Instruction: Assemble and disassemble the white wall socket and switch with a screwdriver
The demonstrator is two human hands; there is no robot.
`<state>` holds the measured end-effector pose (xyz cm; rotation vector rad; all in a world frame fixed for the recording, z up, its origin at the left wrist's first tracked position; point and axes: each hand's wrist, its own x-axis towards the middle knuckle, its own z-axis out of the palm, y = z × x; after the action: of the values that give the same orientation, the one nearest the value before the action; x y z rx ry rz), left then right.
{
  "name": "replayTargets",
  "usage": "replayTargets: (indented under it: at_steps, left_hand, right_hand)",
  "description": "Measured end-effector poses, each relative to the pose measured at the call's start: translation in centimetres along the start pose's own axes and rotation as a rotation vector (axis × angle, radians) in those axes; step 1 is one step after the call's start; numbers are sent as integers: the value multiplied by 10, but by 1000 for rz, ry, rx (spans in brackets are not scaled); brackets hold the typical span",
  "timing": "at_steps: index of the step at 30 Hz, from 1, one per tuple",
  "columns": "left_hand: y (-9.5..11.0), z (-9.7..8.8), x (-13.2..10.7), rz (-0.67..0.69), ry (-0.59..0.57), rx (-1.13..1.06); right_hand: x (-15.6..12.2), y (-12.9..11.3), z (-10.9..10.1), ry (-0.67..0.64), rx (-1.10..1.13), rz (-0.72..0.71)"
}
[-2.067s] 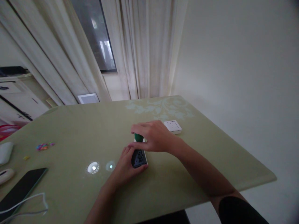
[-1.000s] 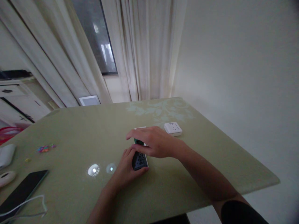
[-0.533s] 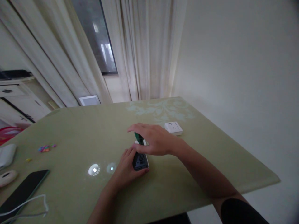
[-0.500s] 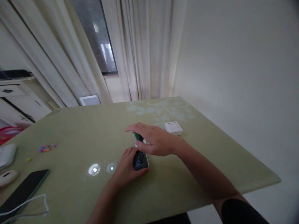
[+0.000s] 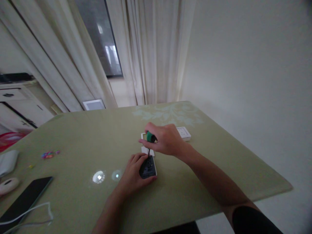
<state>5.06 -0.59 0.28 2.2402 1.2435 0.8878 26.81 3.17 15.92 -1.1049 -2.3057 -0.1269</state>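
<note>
Centrally, the thumb and curled fingers of the right hand [image 5: 164, 138] close loosely about the handle of a green-handled screwdriver [image 5: 150, 136], whose thin dark shaft points down, slightly tilted, at the far end of a black-backed socket panel [image 5: 148, 169]. Whether its tip touches the panel cannot be made out. The left hand [image 5: 134, 170] is half open, spanning the white-edged panel on the table [image 5: 97, 136]: fingertips at its far left edge, thumb along its near edge. The palm and fingers cover part of its left side; the small fittings on its dark face are indistinct.

Just beyond the panel lies a white plate [image 5: 145, 150], and behind that a white rectangular frame [image 5: 142, 137], its right part hidden by the right hand. A white wall socket [image 5: 184, 134] lies to the right, its left edge likewise covered. Well to the left are small coloured beads [image 5: 47, 154], blurred, and a dark smartphone [image 5: 26, 200] crossed by a white cable [image 5: 36, 206], both cut off by the picture's border.
</note>
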Motion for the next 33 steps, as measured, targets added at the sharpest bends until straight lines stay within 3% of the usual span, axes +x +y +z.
replayTargets:
  at_steps: [4,7,9,11,14,18,21,27,33]
  left_hand:
    - [3,-4,1,41,-54,3]
    - [8,-3,1,48,-70,-37]
    - [11,-1,1,23,-12,-113]
    - [13,1,0,-61,94,-268]
    - [12,-1,0,-275,238,-718]
    - [6,-14,6,-560,334,-1376]
    - [-2,-21,8,-671,437,-1616]
    - [-21,-13,6,-608,515,-1726]
    - [-24,-6,8,-660,489,-1705]
  right_hand:
    - [-6,20,-21,295,247,127]
    - [-17,40,-20,394,473,266]
    - [-31,53,-3,441,703,420]
    - [-49,62,22,568,890,584]
    - [-72,70,58,663,993,706]
    - [-83,70,79,649,1204,828]
    - [-81,66,82,602,1334,885]
    - [-83,55,93,537,1460,959]
    - [-83,50,99,523,1490,976]
